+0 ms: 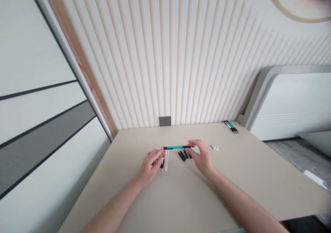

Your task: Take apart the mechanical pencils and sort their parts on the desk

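Note:
A teal and black pen [178,147] is held level just above the beige table [181,198], between my two hands. My right hand [203,157] pinches its right end with fingers closed. My left hand [152,164] has its fingertips closed at the pen's left end. Under the pen lie a white tube [166,160] and several short black pen parts [184,154]. A small red part peeks out by my left fingers.
Two more pens [231,126] lie at the table's far right corner. A small white piece [214,148] sits right of my right hand. A grey wall socket [164,121] is behind the table. A white padded headboard [292,102] stands to the right.

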Demonstrator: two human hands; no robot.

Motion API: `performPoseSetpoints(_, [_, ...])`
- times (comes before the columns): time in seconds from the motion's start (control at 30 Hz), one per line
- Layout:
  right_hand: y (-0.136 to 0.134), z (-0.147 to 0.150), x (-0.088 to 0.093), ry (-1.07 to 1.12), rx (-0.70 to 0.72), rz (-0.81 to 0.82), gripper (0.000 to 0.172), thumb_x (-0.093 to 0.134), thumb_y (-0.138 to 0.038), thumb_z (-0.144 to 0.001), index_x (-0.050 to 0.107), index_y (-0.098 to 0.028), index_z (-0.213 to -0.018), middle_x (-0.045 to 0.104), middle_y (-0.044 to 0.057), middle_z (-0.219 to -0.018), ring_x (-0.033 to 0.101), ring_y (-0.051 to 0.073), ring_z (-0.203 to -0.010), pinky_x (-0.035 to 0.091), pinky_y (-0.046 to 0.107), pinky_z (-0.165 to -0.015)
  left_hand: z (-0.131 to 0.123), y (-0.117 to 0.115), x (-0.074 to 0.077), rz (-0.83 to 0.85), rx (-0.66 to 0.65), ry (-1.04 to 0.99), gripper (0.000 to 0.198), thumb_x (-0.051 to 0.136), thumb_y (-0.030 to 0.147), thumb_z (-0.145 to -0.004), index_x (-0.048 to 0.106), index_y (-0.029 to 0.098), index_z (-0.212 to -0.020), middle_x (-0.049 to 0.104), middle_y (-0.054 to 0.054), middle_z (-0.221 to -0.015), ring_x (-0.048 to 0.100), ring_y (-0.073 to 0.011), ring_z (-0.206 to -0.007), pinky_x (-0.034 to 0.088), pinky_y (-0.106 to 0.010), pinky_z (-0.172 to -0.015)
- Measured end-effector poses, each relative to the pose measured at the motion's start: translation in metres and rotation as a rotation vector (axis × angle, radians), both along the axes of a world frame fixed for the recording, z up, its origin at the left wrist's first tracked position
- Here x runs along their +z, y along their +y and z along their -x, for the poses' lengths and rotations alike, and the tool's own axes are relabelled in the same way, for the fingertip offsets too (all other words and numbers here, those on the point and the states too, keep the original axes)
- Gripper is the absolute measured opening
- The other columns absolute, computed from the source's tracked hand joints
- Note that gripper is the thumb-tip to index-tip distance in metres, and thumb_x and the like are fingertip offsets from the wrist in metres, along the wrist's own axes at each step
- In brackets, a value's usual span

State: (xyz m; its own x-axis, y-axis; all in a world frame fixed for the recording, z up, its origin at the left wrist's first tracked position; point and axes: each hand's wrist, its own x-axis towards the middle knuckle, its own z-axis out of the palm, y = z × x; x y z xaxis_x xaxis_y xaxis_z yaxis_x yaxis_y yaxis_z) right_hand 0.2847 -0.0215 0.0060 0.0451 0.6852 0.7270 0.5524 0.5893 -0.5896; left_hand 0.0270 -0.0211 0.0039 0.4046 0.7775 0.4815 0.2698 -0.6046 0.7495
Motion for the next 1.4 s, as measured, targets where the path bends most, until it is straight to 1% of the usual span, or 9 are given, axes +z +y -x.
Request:
performPoseSetpoints(0.2, [0.004, -0.003, 0.002, -0.148, 0.024, 0.01, 0.015, 0.06, -0.032, -0.09, 0.064, -0.024, -0.102, 0.068, 0.006, -0.088, 0.061, 0.024, -0.085, 0.046, 0.042, -0.078, 0.007, 0.005, 0.007, -0.051, 0.107, 0.046, 0.037, 0.046, 0.03, -0.097, 0.053, 0.021, -0.132, 0.066, -0.008, -0.102, 0.061, -0.0192, -0.095, 0.049, -0.035, -0.089])
performPoseSetpoints(0.3, [0.005, -0.006, 0.005, -0.243, 0.101, 0.012, 0.013, 0.058, -0.031, -0.092, 0.067, -0.024, -0.1, 0.067, 0.006, -0.088, 0.06, 0.022, -0.085, 0.046, 0.04, -0.078, 0.012, 0.008, 0.01, -0.057, 0.155, 0.093, 0.026, 0.051, 0.031, -0.094, 0.064, 0.021, -0.114, 0.066, -0.007, -0.101, 0.062, -0.0184, -0.092, 0.05, -0.031, -0.084])
performPoseSetpoints(0.57, [0.002, -0.007, 0.01, -0.36, 0.227, 0.035, 0.014, 0.057, -0.03, -0.093, 0.068, -0.024, -0.098, 0.069, 0.005, -0.087, 0.061, 0.019, -0.084, 0.048, 0.036, -0.078, 0.017, 0.015, 0.007, -0.161, 0.135, 0.193, 0.018, 0.052, 0.031, -0.093, 0.067, 0.021, -0.093, 0.068, -0.004, -0.088, 0.063, -0.0177, -0.082, 0.051, -0.029, -0.075])
performPoseSetpoints(0.67, [0.003, -0.008, 0.012, -0.436, 0.24, 0.033, 0.017, 0.055, -0.029, -0.094, 0.068, -0.024, -0.104, 0.07, 0.005, -0.09, 0.062, 0.018, -0.085, 0.048, 0.034, -0.078, 0.018, 0.016, 0.009, -0.223, 0.189, 0.194, 0.019, 0.051, 0.032, -0.094, 0.067, 0.021, -0.092, 0.068, -0.005, -0.088, 0.064, -0.0185, -0.083, 0.051, -0.029, -0.076])
performPoseSetpoints(0.83, [0.008, -0.016, 0.01, -0.488, 0.199, 0.02, 0.018, 0.052, -0.028, -0.095, 0.068, -0.025, -0.104, 0.071, 0.004, -0.091, 0.063, 0.018, -0.086, 0.047, 0.033, -0.078, 0.017, 0.016, 0.009, -0.282, 0.178, 0.223, 0.018, 0.051, 0.031, -0.094, 0.065, 0.022, -0.1, 0.069, -0.006, -0.095, 0.065, -0.0197, -0.089, 0.052, -0.032, -0.082])
performPoseSetpoints(0.93, [0.018, -0.03, 0.004, -0.421, 0.075, 0.044, 0.02, 0.05, -0.029, -0.096, 0.068, -0.024, -0.103, 0.071, 0.006, -0.091, 0.062, 0.019, -0.086, 0.047, 0.035, -0.08, 0.018, 0.017, 0.008, -0.289, 0.219, 0.244, 0.021, 0.049, 0.03, -0.095, 0.064, 0.021, -0.107, 0.068, -0.007, -0.101, 0.064, -0.0207, -0.094, 0.051, -0.034, -0.086])
performPoseSetpoints(1.07, [0.04, -0.067, -0.008, -0.193, -0.221, 0.126, 0.03, 0.047, -0.039, -0.094, 0.07, -0.019, -0.1, 0.071, 0.009, -0.091, 0.062, 0.023, -0.085, 0.047, 0.037, -0.08, 0.022, 0.019, 0.006, -0.281, 0.235, 0.293, 0.02, 0.048, 0.029, -0.095, 0.066, 0.021, -0.096, 0.069, -0.006, -0.093, 0.063, -0.0202, -0.09, 0.05, -0.034, -0.084])
performPoseSetpoints(1.17, [0.055, -0.109, -0.016, -0.075, -0.517, 0.271, 0.038, 0.049, -0.046, -0.09, 0.072, -0.016, -0.097, 0.072, 0.011, -0.09, 0.063, 0.022, -0.079, 0.047, 0.035, -0.075, 0.025, 0.02, 0.004, -0.269, 0.246, 0.308, 0.019, 0.048, 0.027, -0.095, 0.066, 0.021, -0.094, 0.069, -0.005, -0.091, 0.063, -0.0203, -0.088, 0.049, -0.034, -0.083])
performPoseSetpoints(1.4, [0.057, -0.23, -0.016, -0.083, -0.913, 0.452, 0.041, 0.047, -0.038, -0.084, 0.073, -0.011, -0.102, 0.071, 0.018, -0.088, 0.062, 0.032, -0.079, 0.043, 0.04, -0.067, 0.025, 0.018, 0.006, -0.242, 0.244, 0.317, 0.02, 0.047, 0.027, -0.095, 0.066, 0.021, -0.093, 0.067, -0.005, -0.089, 0.061, -0.0197, -0.087, 0.047, -0.032, -0.082])
